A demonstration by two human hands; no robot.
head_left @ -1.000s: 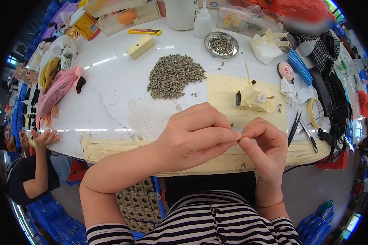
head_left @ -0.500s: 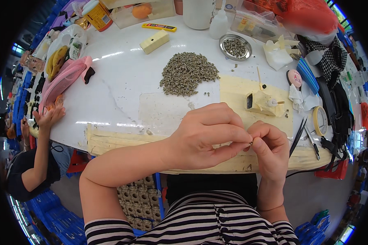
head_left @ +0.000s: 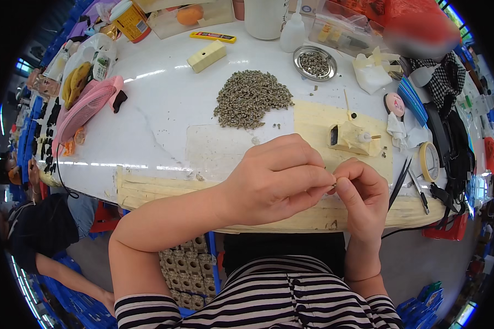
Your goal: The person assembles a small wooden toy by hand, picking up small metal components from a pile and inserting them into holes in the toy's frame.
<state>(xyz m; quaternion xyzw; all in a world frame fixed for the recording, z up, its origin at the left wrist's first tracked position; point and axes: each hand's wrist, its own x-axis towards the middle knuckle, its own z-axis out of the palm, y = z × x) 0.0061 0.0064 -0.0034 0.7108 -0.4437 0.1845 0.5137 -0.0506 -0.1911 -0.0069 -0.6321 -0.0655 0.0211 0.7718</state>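
Observation:
My left hand (head_left: 277, 178) and my right hand (head_left: 362, 192) meet fingertip to fingertip just above the near edge of the white table (head_left: 164, 104). A tiny grey part (head_left: 333, 186) is pinched between them; most of it is hidden by the fingers. Beyond the hands lies a heap of small grey parts (head_left: 252, 97). A small yellow-taped fixture (head_left: 351, 137) stands on a yellow mat (head_left: 318, 120), right behind my right hand.
A metal dish of grey parts (head_left: 314, 61), a white bottle (head_left: 293, 33) and a yellow block (head_left: 206, 55) sit at the back. Tweezers (head_left: 399, 175), a tape roll (head_left: 429, 160) and cloths lie at right. A pink fan (head_left: 85, 107) is at left. Another person (head_left: 33, 219) sits lower left.
The view has shifted slightly, so the table sits lower in the picture. My hands stay pressed together at the fingertips, with small finger movements on the tiny part.

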